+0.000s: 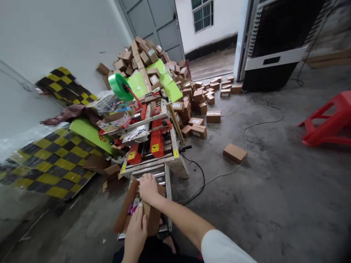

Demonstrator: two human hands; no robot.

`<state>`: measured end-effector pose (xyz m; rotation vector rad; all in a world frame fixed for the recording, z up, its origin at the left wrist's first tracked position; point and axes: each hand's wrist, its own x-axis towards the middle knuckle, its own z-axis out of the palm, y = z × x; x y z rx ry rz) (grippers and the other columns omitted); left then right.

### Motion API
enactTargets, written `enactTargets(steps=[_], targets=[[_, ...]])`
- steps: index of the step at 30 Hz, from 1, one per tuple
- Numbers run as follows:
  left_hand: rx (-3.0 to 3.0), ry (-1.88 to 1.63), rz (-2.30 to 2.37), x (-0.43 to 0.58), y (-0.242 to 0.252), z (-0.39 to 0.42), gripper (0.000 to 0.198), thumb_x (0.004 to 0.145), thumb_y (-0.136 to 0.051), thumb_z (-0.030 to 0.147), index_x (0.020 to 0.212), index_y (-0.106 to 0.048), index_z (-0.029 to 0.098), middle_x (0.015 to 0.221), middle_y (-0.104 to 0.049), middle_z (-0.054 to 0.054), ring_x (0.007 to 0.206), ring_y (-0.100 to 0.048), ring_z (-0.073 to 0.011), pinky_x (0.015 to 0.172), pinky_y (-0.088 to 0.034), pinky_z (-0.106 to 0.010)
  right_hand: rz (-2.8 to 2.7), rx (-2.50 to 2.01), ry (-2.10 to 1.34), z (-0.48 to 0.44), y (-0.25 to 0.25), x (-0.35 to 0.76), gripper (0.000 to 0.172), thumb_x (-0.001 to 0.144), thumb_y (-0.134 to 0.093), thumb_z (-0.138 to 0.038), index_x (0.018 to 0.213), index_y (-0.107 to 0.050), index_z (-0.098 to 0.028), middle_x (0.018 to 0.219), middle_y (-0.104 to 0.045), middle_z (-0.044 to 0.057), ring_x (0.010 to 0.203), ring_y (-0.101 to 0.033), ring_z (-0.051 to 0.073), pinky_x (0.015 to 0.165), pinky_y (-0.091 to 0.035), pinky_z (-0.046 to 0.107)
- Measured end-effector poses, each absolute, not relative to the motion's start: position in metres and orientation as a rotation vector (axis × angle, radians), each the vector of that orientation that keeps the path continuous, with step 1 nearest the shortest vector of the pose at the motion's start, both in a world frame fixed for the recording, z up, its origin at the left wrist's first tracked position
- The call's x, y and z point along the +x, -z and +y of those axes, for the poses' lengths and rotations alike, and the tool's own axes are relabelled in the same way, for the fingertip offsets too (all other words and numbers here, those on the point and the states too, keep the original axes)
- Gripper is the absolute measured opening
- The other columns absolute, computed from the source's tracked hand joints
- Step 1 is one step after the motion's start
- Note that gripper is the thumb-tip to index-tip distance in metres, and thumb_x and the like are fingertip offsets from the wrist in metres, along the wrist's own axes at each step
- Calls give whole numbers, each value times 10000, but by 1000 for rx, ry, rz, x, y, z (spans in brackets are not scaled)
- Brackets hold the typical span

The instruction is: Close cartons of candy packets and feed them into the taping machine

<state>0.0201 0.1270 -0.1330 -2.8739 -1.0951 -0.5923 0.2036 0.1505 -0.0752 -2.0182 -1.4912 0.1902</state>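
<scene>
An open cardboard box [127, 206] with raised flaps sits on the roller conveyor [161, 179] close in front of me. Purple and white small items [133, 205] show inside it. My right hand [148, 188] is at the box's far end, its fingers curled over the cardboard. At the near side, my left hand [136, 226] reaches into the box with fingers stretched out and thumb apart, next to the items and an inner flap [146, 209]. What lies under both palms is hidden.
Beyond the box stands a carton sealing machine [157, 135] with a green tape roll [120, 87]. Many cartons [186, 102] are heaped behind it. Yellow-and-black wrapped stacks [49, 164] stand left. A lone carton [234, 153], a cable [219, 178] and a red stool [329, 120] are right.
</scene>
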Motion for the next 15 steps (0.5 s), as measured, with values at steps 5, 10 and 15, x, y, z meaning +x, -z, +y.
enactTargets(steps=[5,10,15], targets=[[-2881,556,-1095,21,139,138,541,1003,-273,354,1314,-632,94,1317,-656,-150,1186,-654,-260,940,-567,-382,-1530,-2051,-258,159,80,197,367,1018,-585,-446,1147,-622,-104,1093,-636,166,1065,-578,296,960,-441,454],[-2828,529,-1274,38,136,137,564,974,-243,325,1253,-676,96,1283,-675,-144,1187,-646,-276,921,-553,-413,-1610,-2013,-240,168,73,204,387,1006,-604,-452,1164,-629,-100,1075,-656,166,1044,-616,298,957,-464,443],[-2771,779,-1403,47,142,133,528,938,-294,329,1164,-730,136,1242,-674,-164,1122,-660,-287,919,-555,-430,-1259,-2043,-160,140,88,179,619,1009,-552,-495,1527,-400,-191,1514,-396,192,1437,-332,353,1176,-272,579]])
